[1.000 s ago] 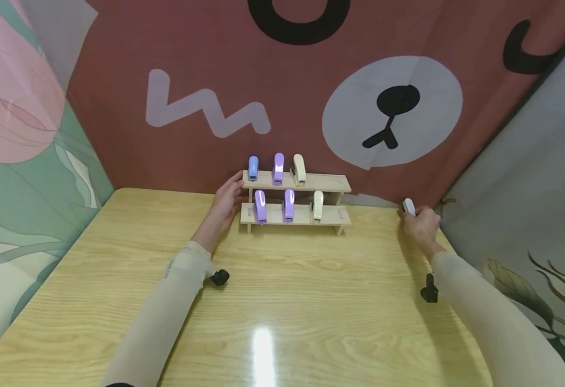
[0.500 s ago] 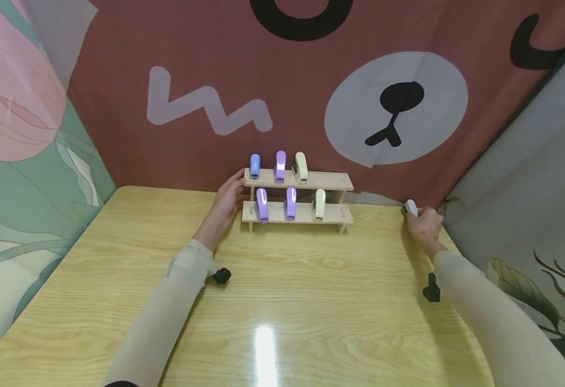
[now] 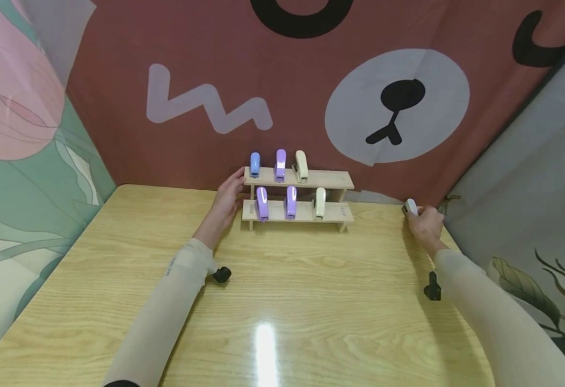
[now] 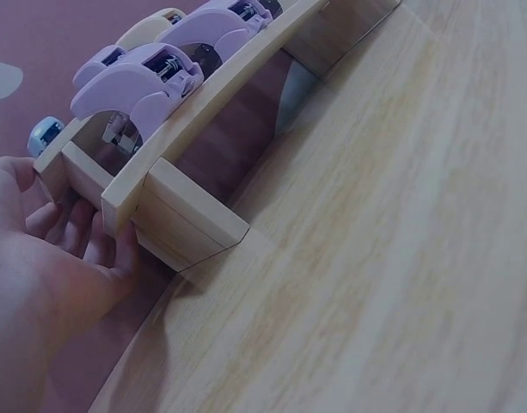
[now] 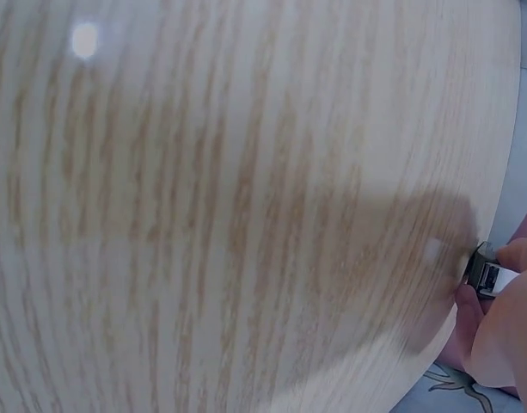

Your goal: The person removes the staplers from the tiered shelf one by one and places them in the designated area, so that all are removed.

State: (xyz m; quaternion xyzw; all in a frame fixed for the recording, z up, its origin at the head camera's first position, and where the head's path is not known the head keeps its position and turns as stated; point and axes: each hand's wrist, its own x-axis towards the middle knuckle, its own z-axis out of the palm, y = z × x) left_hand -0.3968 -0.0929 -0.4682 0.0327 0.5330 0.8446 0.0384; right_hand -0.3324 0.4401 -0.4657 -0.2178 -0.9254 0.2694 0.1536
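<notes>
A two-tier wooden rack (image 3: 333,179) stands at the back of the table. My left hand (image 3: 224,204) grips its left end; in the left wrist view the thumb lies at the upper shelf's end and the fingers curl against the side. On the upper tier sit a blue stapler (image 3: 255,164), a purple stapler (image 3: 280,165) and a cream stapler (image 3: 302,166). Below them are two purple staplers (image 3: 290,202) and another cream one (image 3: 319,203). Near the far right corner, my right hand (image 3: 426,224) pinches a small white stapler (image 3: 411,207), its metal end showing in the right wrist view.
The wood-grain table (image 3: 311,301) spreads out in front of the rack. A reddish-brown curtain (image 3: 205,156) with a cartoon face hangs close behind. Patterned fabric borders the left side, and a grey cloth (image 3: 505,188) the right. Black wrist cameras (image 3: 222,274) hang under both sleeves.
</notes>
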